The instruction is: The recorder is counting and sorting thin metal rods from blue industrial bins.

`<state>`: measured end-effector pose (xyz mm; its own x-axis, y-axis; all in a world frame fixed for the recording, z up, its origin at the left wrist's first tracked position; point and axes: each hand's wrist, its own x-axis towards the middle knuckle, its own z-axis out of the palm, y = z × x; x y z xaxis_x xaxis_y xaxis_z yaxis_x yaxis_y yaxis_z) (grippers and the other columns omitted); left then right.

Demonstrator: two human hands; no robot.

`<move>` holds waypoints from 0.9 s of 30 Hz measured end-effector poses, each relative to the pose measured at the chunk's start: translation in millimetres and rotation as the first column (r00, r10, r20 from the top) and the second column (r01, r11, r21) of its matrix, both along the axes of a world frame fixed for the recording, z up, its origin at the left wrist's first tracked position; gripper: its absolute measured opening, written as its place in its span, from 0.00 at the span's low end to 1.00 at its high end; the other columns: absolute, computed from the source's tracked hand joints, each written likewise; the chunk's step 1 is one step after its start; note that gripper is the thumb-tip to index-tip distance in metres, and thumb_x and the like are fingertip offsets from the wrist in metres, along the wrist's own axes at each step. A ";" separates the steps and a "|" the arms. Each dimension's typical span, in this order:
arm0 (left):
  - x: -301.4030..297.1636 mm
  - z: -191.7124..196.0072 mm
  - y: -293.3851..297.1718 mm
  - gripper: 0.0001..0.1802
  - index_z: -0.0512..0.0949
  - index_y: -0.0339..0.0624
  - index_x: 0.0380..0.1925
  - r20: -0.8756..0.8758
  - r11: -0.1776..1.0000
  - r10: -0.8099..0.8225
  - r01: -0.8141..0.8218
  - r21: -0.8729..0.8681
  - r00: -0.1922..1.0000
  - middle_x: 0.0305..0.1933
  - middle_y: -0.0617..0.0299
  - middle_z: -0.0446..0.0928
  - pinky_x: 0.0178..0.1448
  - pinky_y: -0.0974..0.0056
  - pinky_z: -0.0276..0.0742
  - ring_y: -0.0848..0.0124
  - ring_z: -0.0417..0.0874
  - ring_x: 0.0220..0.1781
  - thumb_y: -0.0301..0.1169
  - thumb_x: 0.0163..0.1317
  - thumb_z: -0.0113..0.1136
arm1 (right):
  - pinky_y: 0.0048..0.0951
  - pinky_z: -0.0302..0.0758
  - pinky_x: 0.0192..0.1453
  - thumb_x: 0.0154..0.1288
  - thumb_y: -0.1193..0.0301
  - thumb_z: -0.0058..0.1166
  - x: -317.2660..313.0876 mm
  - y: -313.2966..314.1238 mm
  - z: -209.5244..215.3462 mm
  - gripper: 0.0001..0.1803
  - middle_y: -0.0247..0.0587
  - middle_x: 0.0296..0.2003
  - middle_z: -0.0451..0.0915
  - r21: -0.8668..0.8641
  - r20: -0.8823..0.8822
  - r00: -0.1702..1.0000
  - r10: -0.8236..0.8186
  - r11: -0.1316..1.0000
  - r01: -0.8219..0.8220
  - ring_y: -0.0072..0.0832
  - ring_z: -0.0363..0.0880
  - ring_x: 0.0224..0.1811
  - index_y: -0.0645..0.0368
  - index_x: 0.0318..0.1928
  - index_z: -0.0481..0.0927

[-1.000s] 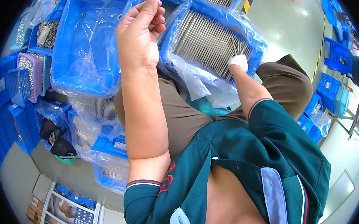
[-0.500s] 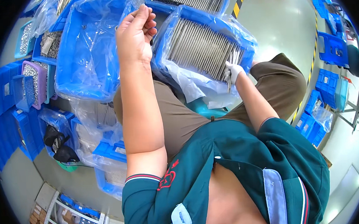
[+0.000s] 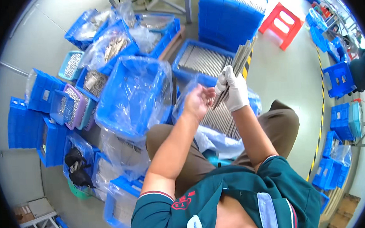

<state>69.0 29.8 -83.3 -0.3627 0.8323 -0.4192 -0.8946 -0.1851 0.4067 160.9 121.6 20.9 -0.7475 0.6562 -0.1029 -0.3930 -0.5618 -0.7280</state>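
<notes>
My right hand (image 3: 236, 89), in a white glove, is closed round a bundle of thin metal rods (image 3: 241, 57), holding it tilted above a blue bin. My bare left hand (image 3: 200, 101) is beside the bundle's lower end, its fingers loosely curled and apart; whether they touch the rods is hard to tell. Below both hands, rows of similar metal rods (image 3: 221, 122) lie in the plastic-lined bin, partly covered by my hands and forearms. White-blue plastic sheeting (image 3: 213, 142) hangs over its near edge.
Left of my hands stands a large blue bin (image 3: 133, 96) lined with clear film. Beyond is another bin of rods (image 3: 202, 61), with a tall blue stack (image 3: 227, 21) behind it. Small baskets of metal parts (image 3: 71, 65) stand left. A red stool (image 3: 281, 25) is at far right.
My right hand has lifted the rods out of the bin, up and tilted. My left hand has come from above the large bin's edge to the bundle's lower end. The view has shifted.
</notes>
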 end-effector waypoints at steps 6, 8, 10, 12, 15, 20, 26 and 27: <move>17.8 45.1 20.0 0.16 0.73 0.43 0.34 0.149 0.944 0.043 -0.089 0.317 0.988 0.36 0.59 0.77 0.53 0.58 0.72 0.65 0.78 0.42 0.43 0.68 0.43 | 0.20 0.66 0.25 0.61 0.68 0.56 -6.4 -41.8 -5.1 0.09 0.30 0.16 0.70 0.338 0.187 0.967 -0.171 0.936 0.100 0.18 0.69 0.17 0.59 0.33 0.71; 16.1 49.8 16.9 0.16 0.73 0.43 0.34 0.107 0.942 0.033 -0.067 0.328 0.994 0.35 0.60 0.77 0.51 0.58 0.73 0.65 0.79 0.40 0.43 0.68 0.44 | 0.19 0.66 0.25 0.60 0.70 0.57 -4.0 -36.2 -6.4 0.09 0.29 0.18 0.71 0.351 0.155 0.983 -0.097 0.935 0.037 0.17 0.69 0.18 0.59 0.34 0.71; 10.9 44.8 19.8 0.16 0.73 0.42 0.33 0.106 0.950 0.080 -0.108 0.295 0.991 0.36 0.58 0.77 0.52 0.59 0.73 0.65 0.79 0.40 0.42 0.68 0.44 | 0.18 0.66 0.27 0.62 0.70 0.55 -2.8 -31.9 -1.2 0.07 0.29 0.21 0.71 0.342 0.203 0.979 0.004 0.937 -0.075 0.16 0.69 0.20 0.58 0.34 0.71; 9.3 49.0 23.5 0.13 0.73 0.44 0.32 0.137 0.904 0.157 -0.199 0.379 0.978 0.36 0.57 0.78 0.53 0.58 0.72 0.63 0.78 0.41 0.40 0.68 0.45 | 0.18 0.63 0.24 0.63 0.69 0.53 -0.7 -23.0 -4.4 0.07 0.27 0.21 0.70 0.407 0.229 0.970 -0.082 0.913 -0.019 0.14 0.66 0.20 0.58 0.36 0.72; -2.5 58.5 12.4 0.10 0.72 0.45 0.31 0.014 0.912 0.299 -0.290 0.289 0.954 0.32 0.57 0.77 0.43 0.59 0.73 0.66 0.77 0.36 0.38 0.67 0.48 | 0.16 0.60 0.23 0.64 0.69 0.50 7.9 -12.8 -10.2 0.06 0.25 0.21 0.68 0.559 0.274 0.947 -0.166 0.829 -0.017 0.12 0.63 0.20 0.58 0.38 0.73; -21.1 52.1 -2.8 0.11 0.73 0.46 0.29 -0.113 0.929 0.274 -0.232 0.289 0.955 0.28 0.60 0.74 0.35 0.62 0.70 0.68 0.72 0.29 0.40 0.65 0.50 | 0.25 0.68 0.27 0.62 0.67 0.51 29.8 -6.8 -3.9 0.10 0.35 0.20 0.71 0.711 0.409 0.885 -0.222 0.686 -0.156 0.19 0.69 0.21 0.63 0.35 0.73; -6.8 60.9 4.4 0.13 0.72 0.46 0.27 -0.212 0.966 0.256 -0.259 0.013 0.943 0.26 0.60 0.75 0.33 0.62 0.73 0.67 0.75 0.26 0.40 0.67 0.47 | 0.17 0.53 0.16 0.62 0.65 0.53 39.7 -5.2 8.0 0.10 0.26 0.17 0.64 0.286 0.347 0.930 0.120 0.931 -0.227 0.14 0.59 0.14 0.58 0.36 0.71; -0.9 61.9 7.2 0.14 0.71 0.45 0.27 -0.194 0.968 0.235 -0.247 -0.039 0.952 0.26 0.58 0.77 0.30 0.62 0.74 0.67 0.76 0.25 0.40 0.68 0.46 | 0.18 0.53 0.16 0.62 0.65 0.54 40.2 -7.1 8.3 0.10 0.27 0.17 0.64 0.266 0.325 0.938 0.117 0.941 -0.209 0.14 0.59 0.13 0.58 0.35 0.71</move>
